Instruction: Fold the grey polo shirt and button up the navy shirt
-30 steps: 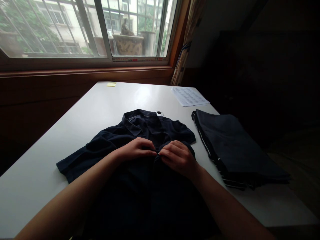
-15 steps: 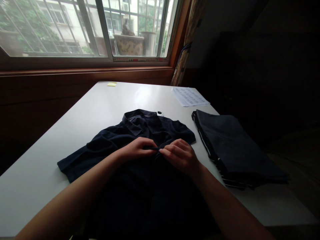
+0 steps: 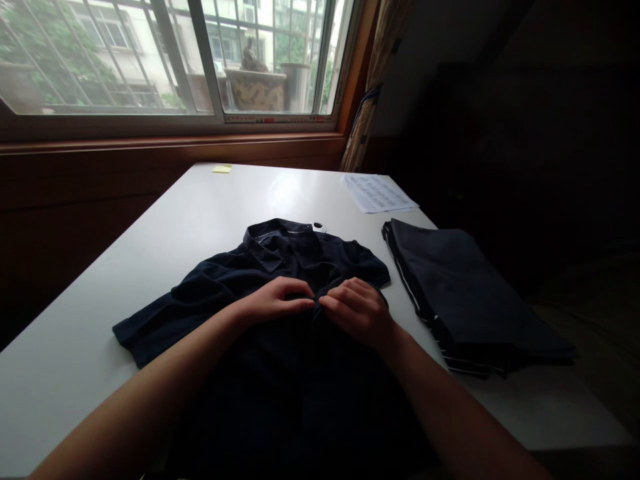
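A dark navy short-sleeved shirt [image 3: 215, 283] lies spread on the white table, its collar pointing towards the window. My left hand [image 3: 280, 297] pinches the shirt's front near the middle, thumb and fingers closed on the cloth. Right beside it, my right hand [image 3: 357, 307] grips the front edge with curled fingers. The fingertips of both hands almost meet at the front opening below the collar. Whether a button lies between them is too dark to make out. A small white ring-shaped object [image 3: 318, 227] sits at the collar's right side.
On the right of the white table [image 3: 125, 260] lies a stack of folded dark cloth [image 3: 460, 287]. Printed sheets [image 3: 379, 193] rest at the far right corner, and a yellow sticky note [image 3: 221, 169] at the far left. Beyond the table is a window with a curtain [image 3: 361, 127].
The left hand's fingers have parted slightly from its thumb at the front opening. The right hand keeps its grip, and the shirt has hardly moved.
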`<action>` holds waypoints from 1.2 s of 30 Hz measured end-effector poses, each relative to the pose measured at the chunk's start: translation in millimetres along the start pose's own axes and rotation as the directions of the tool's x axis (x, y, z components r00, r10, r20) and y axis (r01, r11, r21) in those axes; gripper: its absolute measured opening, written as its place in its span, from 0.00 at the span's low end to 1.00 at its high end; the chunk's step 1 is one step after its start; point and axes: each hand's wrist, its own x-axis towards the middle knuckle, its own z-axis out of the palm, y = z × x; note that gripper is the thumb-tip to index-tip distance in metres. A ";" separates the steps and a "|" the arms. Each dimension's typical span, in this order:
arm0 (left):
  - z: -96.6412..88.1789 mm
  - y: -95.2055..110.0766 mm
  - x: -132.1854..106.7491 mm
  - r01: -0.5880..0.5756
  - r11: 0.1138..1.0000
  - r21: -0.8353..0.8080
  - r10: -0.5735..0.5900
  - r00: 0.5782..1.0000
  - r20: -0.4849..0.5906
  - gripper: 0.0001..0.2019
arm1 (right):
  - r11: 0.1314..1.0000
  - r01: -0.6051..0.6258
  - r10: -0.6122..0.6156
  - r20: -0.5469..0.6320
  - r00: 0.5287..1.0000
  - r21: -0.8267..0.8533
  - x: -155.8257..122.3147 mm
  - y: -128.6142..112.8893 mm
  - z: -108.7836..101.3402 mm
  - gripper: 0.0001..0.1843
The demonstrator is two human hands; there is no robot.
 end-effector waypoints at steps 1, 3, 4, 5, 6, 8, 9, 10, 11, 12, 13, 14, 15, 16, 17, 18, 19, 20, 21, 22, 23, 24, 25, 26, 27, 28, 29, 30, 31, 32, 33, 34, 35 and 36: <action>0.1 0.6 0.0 0.018 1.000 0.002 -0.018 1.000 0.011 0.14 | 1.000 0.004 -0.004 0.006 1.000 -0.003 0.1 -0.6 0.3 0.08; 0.4 1.1 0.3 0.032 0.999 0.014 -0.033 0.999 0.015 0.14 | 1.000 0.005 -0.005 0.008 1.000 -0.006 0.5 -1.6 1.2 0.07; 0.5 1.0 0.5 0.031 0.999 0.017 -0.031 0.999 0.012 0.14 | 1.000 0.001 -0.001 0.004 1.000 -0.006 0.7 -2.0 1.7 0.07; 0.7 0.7 0.7 0.027 0.999 0.016 -0.027 1.000 0.010 0.14 | 1.000 -0.005 0.005 -0.007 1.000 -0.004 1.0 -2.3 2.2 0.07; 0.8 0.3 0.8 0.024 1.000 0.012 -0.024 1.000 0.009 0.14 | 1.000 -0.010 0.010 -0.023 1.000 -0.001 1.2 -2.5 2.8 0.08; 1.0 -0.5 1.0 0.017 1.000 -0.001 -0.017 1.000 0.011 0.13 | 1.000 -0.014 0.014 -0.054 0.998 0.011 1.5 -3.0 3.7 0.11; 1.1 -1.0 1.1 0.015 1.000 -0.008 -0.015 1.000 0.012 0.13 | 1.000 -0.015 0.016 -0.063 0.998 0.020 1.6 -3.2 4.1 0.12; 1.2 -1.5 1.1 0.015 1.000 -0.014 -0.015 1.000 0.014 0.13 | 0.999 -0.016 0.018 -0.069 0.997 0.028 1.5 -3.3 4.4 0.13; 1.3 -2.0 1.1 0.016 1.000 -0.020 -0.016 1.000 0.013 0.13 | 0.999 -0.018 0.021 -0.069 0.997 0.037 1.4 -3.4 4.7 0.13; 1.5 -2.6 1.1 0.018 0.999 -0.027 -0.018 1.000 0.011 0.13 | 0.999 -0.022 0.025 -0.069 0.997 0.044 1.1 -3.5 4.9 0.13; 1.7 -3.2 1.2 0.022 0.999 -0.035 -0.021 1.000 0.008 0.13 | 0.999 -0.025 0.028 -0.072 0.997 0.047 0.8 -3.5 5.1 0.13; 1.9 -3.8 1.2 0.026 0.999 -0.044 -0.026 1.000 0.005 0.13 | 0.998 -0.027 0.031 -0.076 0.997 0.049 0.5 -3.5 5.4 0.12; 2.1 -4.2 1.2 0.033 0.998 -0.053 -0.032 0.999 0.003 0.13 | 0.998 -0.028 0.031 -0.080 0.996 0.048 0.3 -3.3 5.6 0.12; 2.2 -4.6 1.2 0.038 0.997 -0.061 -0.038 0.999 -0.001 0.13 | 0.999 -0.027 0.031 -0.084 0.996 0.045 0.1 -3.2 5.8 0.12; 2.2 -4.8 1.2 0.045 0.997 -0.069 -0.045 0.999 -0.003 0.13 | 0.999 -0.025 0.029 -0.084 0.996 0.043 -0.1 -3.0 6.0 0.12; 2.1 -4.8 1.0 0.055 0.995 -0.077 -0.055 0.998 0.000 0.14 | 0.999 -0.022 0.025 -0.085 0.996 0.041 -0.2 -2.7 6.1 0.12; 1.9 -4.5 0.8 0.066 0.994 -0.088 -0.066 0.998 0.005 0.14 | 0.999 -0.020 0.023 -0.081 0.996 0.041 -0.3 -2.5 6.1 0.11; 1.6 -4.1 0.5 0.078 0.992 -0.102 -0.077 0.997 0.015 0.14 | 0.999 -0.020 0.023 -0.078 0.997 0.040 -0.3 -2.3 6.0 0.11; 1.2 -3.5 0.2 0.091 0.989 -0.120 -0.088 0.996 0.028 0.14 | 0.999 -0.020 0.023 -0.077 0.997 0.039 -0.2 -2.2 5.8 0.11; 0.7 -2.9 -0.2 0.105 0.985 -0.139 -0.100 0.994 0.043 0.14 | 0.999 -0.021 0.024 -0.076 0.997 0.038 -0.1 -2.1 5.6 0.11; 0.3 -2.4 -0.6 0.120 0.980 -0.158 -0.112 0.992 0.060 0.15 | 0.999 -0.023 0.026 -0.076 0.997 0.036 0.0 -2.2 5.3 0.10; 0.0 -2.1 -1.0 0.136 0.975 -0.176 -0.125 0.990 0.071 0.15 | 0.999 -0.024 0.026 -0.078 0.997 0.034 0.2 -2.3 4.9 0.10; -0.2 -2.0 -1.2 0.153 0.969 -0.194 -0.140 0.987 0.078 0.16 | 0.999 -0.024 0.027 -0.079 0.997 0.033 0.5 -2.5 4.5 0.10; -0.2 -2.3 -1.4 0.167 0.963 -0.211 -0.154 0.985 0.079 0.16 | 0.999 -0.021 0.024 -0.080 0.996 0.031 0.9 -2.7 4.0 0.10; -0.1 -2.7 -1.4 0.179 0.957 -0.227 -0.166 0.983 0.077 0.16 | 0.999 -0.016 0.018 -0.081 0.997 0.029 1.2 -2.9 3.6 0.11; 0.1 -3.4 -1.3 0.187 0.951 -0.244 -0.175 0.982 0.073 0.16 | 1.000 -0.009 0.011 -0.083 0.997 0.028 1.5 -3.1 3.2 0.11; 0.5 -4.1 -1.1 0.192 0.947 -0.259 -0.180 0.981 0.067 0.16 | 1.000 0.000 0.003 -0.085 0.996 0.027 1.8 -3.2 3.0 0.12; 0.8 -4.9 -0.9 0.192 0.943 -0.271 -0.182 0.981 0.062 0.16 | 1.000 0.008 -0.006 -0.086 0.996 0.025 2.0 -3.3 2.8 0.13; 1.2 -5.6 -0.7 0.192 0.940 -0.281 -0.182 0.981 0.061 0.16 | 1.000 0.014 -0.012 -0.089 0.996 0.024 2.0 -3.2 2.7 0.13; 1.5 -6.1 -0.6 0.191 0.938 -0.288 -0.183 0.981 0.058 0.16 | 1.000 0.017 -0.015 -0.092 0.996 0.023 2.0 -3.1 2.8 0.13; 1.7 -6.5 -0.5 0.189 0.937 -0.292 -0.182 0.982 0.054 0.15 | 1.000 0.013 -0.010 -0.095 0.995 0.023 1.8 -3.0 3.0 0.13; 1.8 -6.8 -0.5 0.186 0.938 -0.292 -0.180 0.983 0.046 0.15 | 1.000 0.006 -0.004 -0.096 0.995 0.024 1.6 -2.8 3.2 0.13; 1.9 -6.8 -0.5 0.181 0.941 -0.286 -0.178 0.983 0.038 0.15 | 1.000 -0.003 0.006 -0.093 0.996 0.029 1.3 -2.6 3.5 0.13; 1.9 -6.7 -0.6 0.175 0.945 -0.275 -0.174 0.984 0.030 0.15 | 0.999 -0.015 0.018 -0.087 0.996 0.035 1.0 -2.4 3.8 0.13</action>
